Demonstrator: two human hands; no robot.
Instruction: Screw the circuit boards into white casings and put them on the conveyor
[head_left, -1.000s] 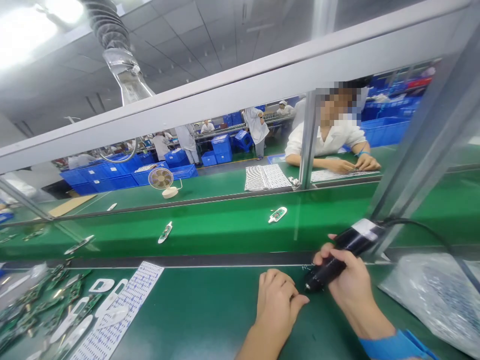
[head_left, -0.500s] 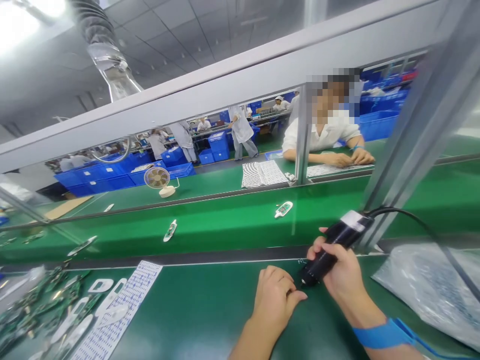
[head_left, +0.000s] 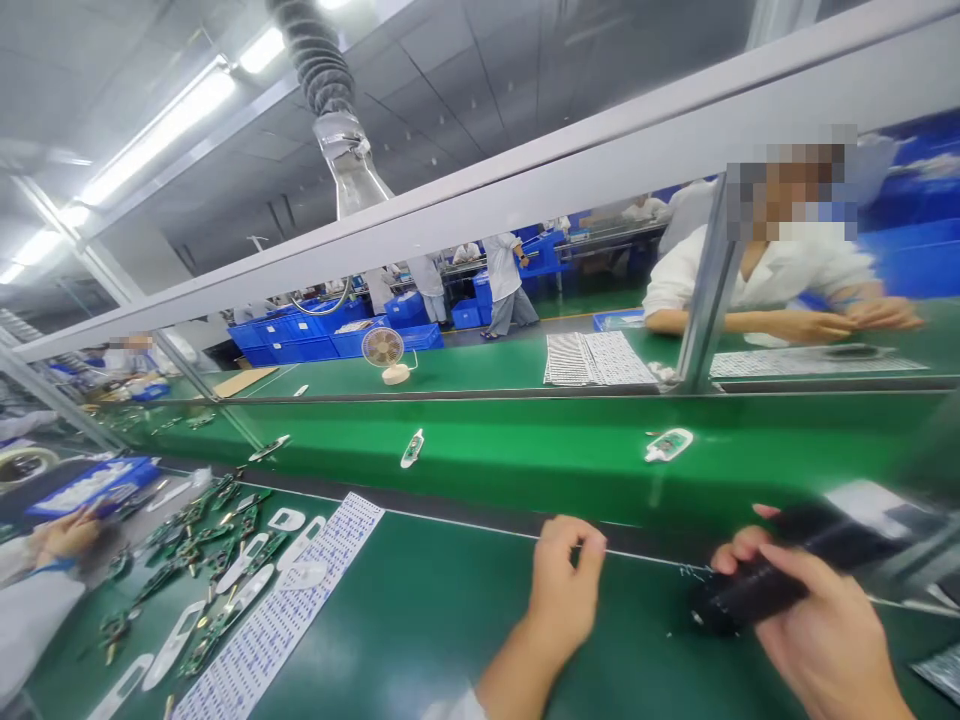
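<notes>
My right hand (head_left: pixel 832 620) is wrapped round a black electric screwdriver (head_left: pixel 780 575), which lies tilted with its tip end toward the left, low over the green bench. Motion blurs the tool, and its bit cannot be made out. Left of it, my left hand (head_left: pixel 562 585) is raised a little over the bench, fingers curled and thumb against the index finger. Whatever may be inside that pinch is hidden. A sheet with rows of blue marks (head_left: pixel 330 570) lies further left, with white plastic housings (head_left: pixel 251 562) and green circuit boards (head_left: pixel 187 530) beside it.
Beyond the bench runs a green conveyor belt (head_left: pixel 525 440) carrying white housings with boards, such as one housing (head_left: pixel 670 445). A metal post (head_left: pixel 705 290) and a small fan (head_left: pixel 384 350) stand behind. One co-worker sits across; another person's hand (head_left: pixel 71 530) is at far left.
The view has swung left, so the scene sits further right. My left hand has drawn away from the screwdriver's tip, widening the gap. My right hand still grips the screwdriver.
</notes>
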